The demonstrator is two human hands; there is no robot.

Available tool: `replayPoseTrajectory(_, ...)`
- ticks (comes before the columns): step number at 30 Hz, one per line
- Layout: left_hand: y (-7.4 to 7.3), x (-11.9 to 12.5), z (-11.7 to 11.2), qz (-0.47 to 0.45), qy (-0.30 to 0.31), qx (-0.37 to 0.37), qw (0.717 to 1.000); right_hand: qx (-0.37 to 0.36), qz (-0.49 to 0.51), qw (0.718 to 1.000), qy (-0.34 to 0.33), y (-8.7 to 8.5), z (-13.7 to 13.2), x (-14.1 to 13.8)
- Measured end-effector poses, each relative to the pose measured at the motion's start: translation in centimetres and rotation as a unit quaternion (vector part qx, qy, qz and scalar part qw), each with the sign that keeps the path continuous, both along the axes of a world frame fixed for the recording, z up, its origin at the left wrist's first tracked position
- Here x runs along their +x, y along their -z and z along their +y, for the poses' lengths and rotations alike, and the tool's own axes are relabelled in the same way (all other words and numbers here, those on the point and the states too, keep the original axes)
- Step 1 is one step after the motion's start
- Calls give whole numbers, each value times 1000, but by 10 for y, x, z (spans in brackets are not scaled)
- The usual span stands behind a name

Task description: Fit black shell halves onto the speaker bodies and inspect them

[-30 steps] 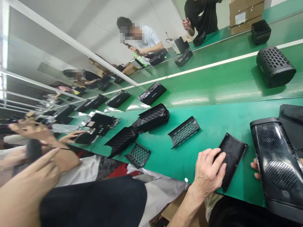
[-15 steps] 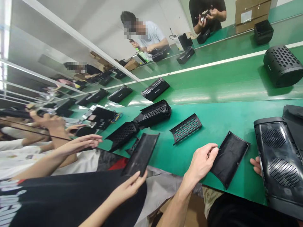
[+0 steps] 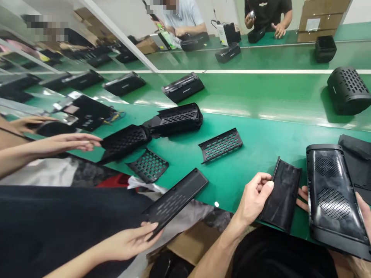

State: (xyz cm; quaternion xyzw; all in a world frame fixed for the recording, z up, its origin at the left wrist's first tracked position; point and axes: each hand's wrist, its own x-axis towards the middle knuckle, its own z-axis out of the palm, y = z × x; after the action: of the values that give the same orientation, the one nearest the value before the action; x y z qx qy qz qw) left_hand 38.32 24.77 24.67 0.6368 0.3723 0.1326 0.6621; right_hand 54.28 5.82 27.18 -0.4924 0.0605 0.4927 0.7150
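My left hand [image 3: 255,195] pinches the left edge of a curved black panel [image 3: 281,195], whose smooth inner side faces up. Close beside it, my right hand [image 3: 364,214] grips a black speaker housing [image 3: 327,185] from beneath. Its fingertips show at the left edge of the housing and more of the hand at the right. Two round perforated areas mark the glossy face of the housing. The panel and the housing are side by side, with my right fingertips reaching to the panel's edge.
At left, a co-worker's hand [image 3: 136,239] holds a slotted black panel [image 3: 179,197]. Grille panels [image 3: 222,146] and open housings [image 3: 179,119] lie on the green bench [image 3: 246,135]. Speaker bodies [image 3: 185,87] line the green strip behind. A dark flat piece [image 3: 358,162] lies behind my housing.
The view has swung left and levelled. My panel has turned more upright and closer to the housing. The co-worker's panel has tilted toward the bench.
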Motion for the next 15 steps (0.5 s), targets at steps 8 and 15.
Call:
replayPoseTrajectory(8,0,2,-26,-190,-131,-326,917,31,124,992,10,15,5,18)
replayPoseTrajectory(15,3,5,-30,-283,-206,-380,856,35,128,991,-24,10,14,24)
